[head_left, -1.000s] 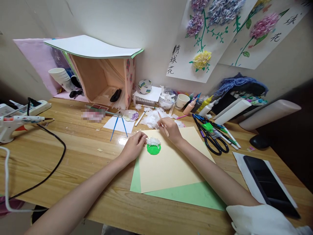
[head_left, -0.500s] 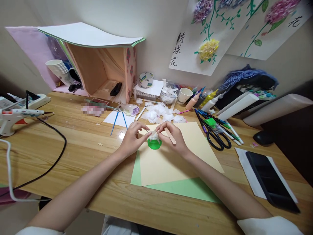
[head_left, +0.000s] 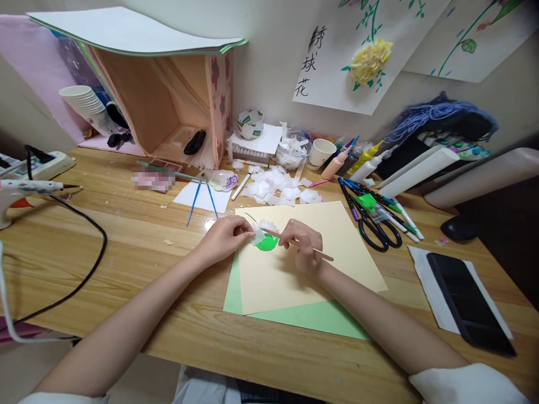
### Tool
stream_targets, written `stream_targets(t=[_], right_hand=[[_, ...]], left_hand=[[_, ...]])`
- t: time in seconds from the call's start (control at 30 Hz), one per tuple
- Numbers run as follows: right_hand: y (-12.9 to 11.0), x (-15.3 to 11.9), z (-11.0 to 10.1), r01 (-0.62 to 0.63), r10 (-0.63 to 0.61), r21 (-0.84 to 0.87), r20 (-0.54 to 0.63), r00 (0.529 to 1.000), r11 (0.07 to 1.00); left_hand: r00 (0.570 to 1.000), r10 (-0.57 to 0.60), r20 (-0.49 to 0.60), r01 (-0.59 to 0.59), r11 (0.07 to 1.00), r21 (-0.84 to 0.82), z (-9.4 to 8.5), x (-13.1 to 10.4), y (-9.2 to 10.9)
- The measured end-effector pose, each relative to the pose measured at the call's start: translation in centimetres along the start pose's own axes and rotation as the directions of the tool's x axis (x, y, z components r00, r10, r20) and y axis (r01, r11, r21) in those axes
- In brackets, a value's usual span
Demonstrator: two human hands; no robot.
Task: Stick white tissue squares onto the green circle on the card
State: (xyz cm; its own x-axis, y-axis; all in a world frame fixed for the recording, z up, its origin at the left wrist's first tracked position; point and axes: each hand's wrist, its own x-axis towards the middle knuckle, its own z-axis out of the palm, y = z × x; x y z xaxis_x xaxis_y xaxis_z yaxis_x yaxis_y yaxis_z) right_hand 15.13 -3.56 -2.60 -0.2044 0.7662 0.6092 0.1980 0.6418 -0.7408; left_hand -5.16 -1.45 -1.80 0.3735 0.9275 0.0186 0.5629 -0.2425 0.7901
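A round green piece lies near the top left of the cream sheet, with crumpled white paper bits on its upper part. My left hand pinches a small white paper piece over the green piece's left side. In my right hand is a wooden craft stick, its far end touching or just above the white bits. Both hands are closed. A thin dark line shows just beyond the green piece; what it is I cannot make out.
Beneath the cream sheet is a green sheet. Torn white paper is scattered behind, near two blue sticks. Scissors and pens lie right, beyond them a phone. At far left are a glue gun and its cord.
The craft stick has turned so its end points left at the white bits. My left hand has closed on a paper piece. The view has shifted slightly.
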Motion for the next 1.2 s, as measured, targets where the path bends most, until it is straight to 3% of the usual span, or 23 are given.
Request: stream_targets(t=[0.13,0.23,0.47,0.77,0.9,1.0,1.1,1.2], right_hand=[[0.1,0.0,0.1,0.211,-0.196,-0.060,0.194,0.961,0.976],[0.3,0.2,0.3,0.269,-0.226,-0.135,0.268,0.936,0.954],[0.4,0.3,0.4,0.266,-0.186,-0.223,0.325,0.927,0.938],[0.6,0.5,0.8,0.403,-0.275,-0.301,0.387,0.880,0.864],[0.5,0.4,0.9,0.327,-0.220,-0.299,0.340,0.914,0.897],[0.3,0.5,1.0,0.197,-0.110,-0.305,0.281,0.954,0.932],[0.0,1.1,1.2,-0.023,0.078,-0.260,0.203,0.976,0.965],[-0.2,2.4,1.7,-0.311,0.332,-0.164,0.114,0.937,0.936]], left_hand=[[1.000,-0.010,-0.014,0.010,1.000,0.014,0.1,0.0,-0.1],[1.000,-0.007,-0.027,0.007,1.000,0.015,0.2,0.1,-0.1],[0.999,-0.015,-0.047,0.016,1.000,0.021,0.4,0.2,-0.1],[0.999,0.007,-0.051,-0.005,0.999,0.044,0.5,0.2,-0.1],[0.999,0.004,-0.053,0.000,0.998,0.068,0.6,0.4,-0.2],[0.998,0.004,-0.062,0.002,0.994,0.106,0.6,0.4,-0.3],[0.998,0.002,-0.065,0.006,0.992,0.128,0.6,0.4,-0.2],[0.998,0.000,-0.059,0.009,0.989,0.147,0.5,0.4,0.0]])
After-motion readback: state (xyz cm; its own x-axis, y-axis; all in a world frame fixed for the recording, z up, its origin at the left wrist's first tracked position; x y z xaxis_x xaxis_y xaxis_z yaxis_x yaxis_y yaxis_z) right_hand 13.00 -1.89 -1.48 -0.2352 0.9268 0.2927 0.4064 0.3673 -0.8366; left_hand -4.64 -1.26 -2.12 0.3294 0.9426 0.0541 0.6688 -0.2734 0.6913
